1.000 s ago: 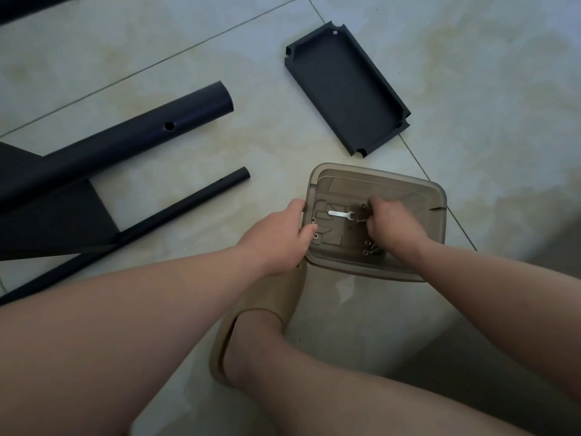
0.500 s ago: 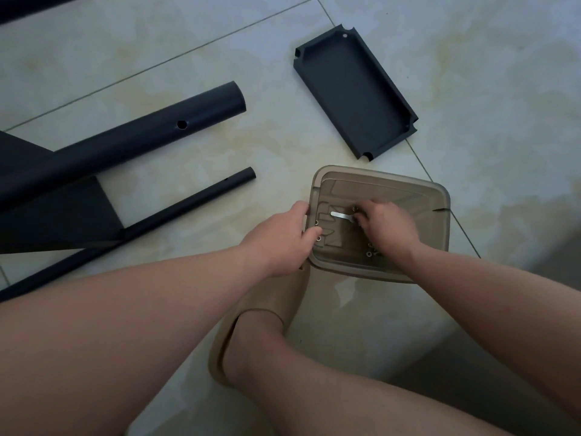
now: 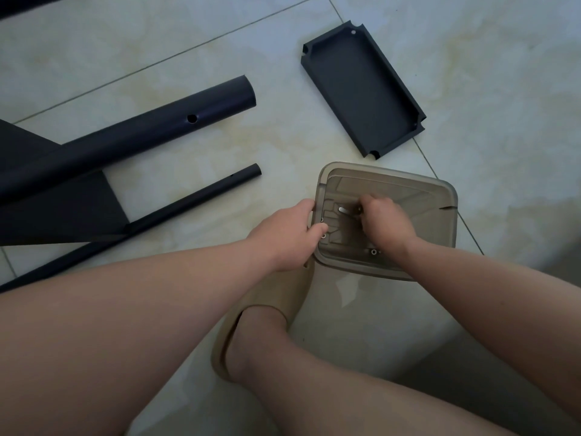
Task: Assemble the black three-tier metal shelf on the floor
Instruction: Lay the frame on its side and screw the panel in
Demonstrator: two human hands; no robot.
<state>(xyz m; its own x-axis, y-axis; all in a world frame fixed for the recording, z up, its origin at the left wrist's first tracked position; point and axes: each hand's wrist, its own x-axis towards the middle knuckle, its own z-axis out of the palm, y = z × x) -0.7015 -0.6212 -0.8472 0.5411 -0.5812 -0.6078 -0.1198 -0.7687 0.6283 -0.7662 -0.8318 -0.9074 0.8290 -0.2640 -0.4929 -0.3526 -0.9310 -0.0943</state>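
Observation:
A translucent brown plastic bin [image 3: 440,221] stands on the tiled floor and holds a small silver wrench [image 3: 344,211] and several screws [image 3: 373,251]. My left hand [image 3: 287,236] grips the bin's left rim. My right hand [image 3: 385,223] is inside the bin with curled fingers next to the wrench; what it pinches is hidden. A black shelf tray [image 3: 361,89] lies beyond the bin. A thick black post [image 3: 132,138] and a thin black rod [image 3: 176,206] lie at the left.
A black panel [image 3: 56,212] lies under the post at the left edge. My foot in a beige slipper [image 3: 261,322] rests right in front of the bin. Another dark part [image 3: 28,4] shows at the top left corner.
My right hand has moved left inside the bin, over toward the wrench. The left hand stays on the rim. The view has shifted slightly.

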